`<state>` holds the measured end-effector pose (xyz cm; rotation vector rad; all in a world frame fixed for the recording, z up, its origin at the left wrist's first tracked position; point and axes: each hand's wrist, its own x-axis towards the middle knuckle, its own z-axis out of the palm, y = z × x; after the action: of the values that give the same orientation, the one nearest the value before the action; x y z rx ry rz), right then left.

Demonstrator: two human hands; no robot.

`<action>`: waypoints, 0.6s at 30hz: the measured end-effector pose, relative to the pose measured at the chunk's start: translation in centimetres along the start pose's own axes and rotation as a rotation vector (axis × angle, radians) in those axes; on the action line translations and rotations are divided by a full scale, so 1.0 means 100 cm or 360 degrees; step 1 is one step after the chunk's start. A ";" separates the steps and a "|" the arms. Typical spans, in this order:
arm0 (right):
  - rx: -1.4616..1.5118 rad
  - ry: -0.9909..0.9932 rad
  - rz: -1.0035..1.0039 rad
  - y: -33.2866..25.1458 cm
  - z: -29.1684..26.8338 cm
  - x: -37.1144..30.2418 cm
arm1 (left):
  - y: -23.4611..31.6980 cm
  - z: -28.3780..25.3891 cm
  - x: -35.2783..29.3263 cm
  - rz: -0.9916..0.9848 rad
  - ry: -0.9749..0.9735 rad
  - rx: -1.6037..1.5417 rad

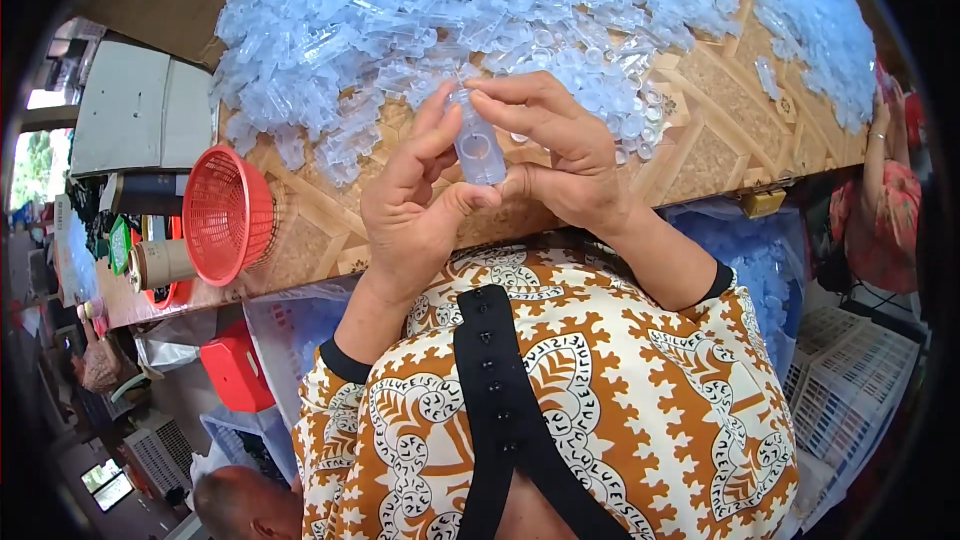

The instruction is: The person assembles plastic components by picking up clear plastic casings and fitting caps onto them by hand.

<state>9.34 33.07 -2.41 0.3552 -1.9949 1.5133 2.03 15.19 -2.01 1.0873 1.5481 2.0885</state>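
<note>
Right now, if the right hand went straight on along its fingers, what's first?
For the right hand, the clear plastic container at its fingertips; the left hand seems next, though depth is hard to judge.

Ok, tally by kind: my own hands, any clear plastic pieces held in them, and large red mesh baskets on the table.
Left hand and right hand: 2
Clear plastic piece: 1
Large red mesh basket: 1
Total: 4
</note>
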 end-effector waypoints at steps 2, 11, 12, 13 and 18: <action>-0.0029 -0.0021 -0.0004 0.001 0.001 0.001 | 0.000 0.000 -0.002 -0.0091 0.0025 -0.0112; 0.0097 0.0043 0.0089 0.004 0.011 -0.003 | 0.007 0.003 -0.002 -0.0178 0.0131 -0.0333; 0.0201 0.0088 0.0176 0.003 0.013 -0.004 | 0.007 0.004 -0.002 -0.0180 0.0134 -0.0333; 0.0305 0.0132 0.0259 0.003 0.015 -0.004 | 0.008 0.006 -0.001 -0.0222 0.0153 -0.0392; 0.0037 0.0042 0.0127 0.005 0.010 -0.002 | 0.005 0.007 -0.003 -0.0358 0.0247 -0.0550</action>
<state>8.91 32.23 -3.07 0.2665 -1.9935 1.5828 2.84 15.30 -1.56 0.6147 1.2404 2.2129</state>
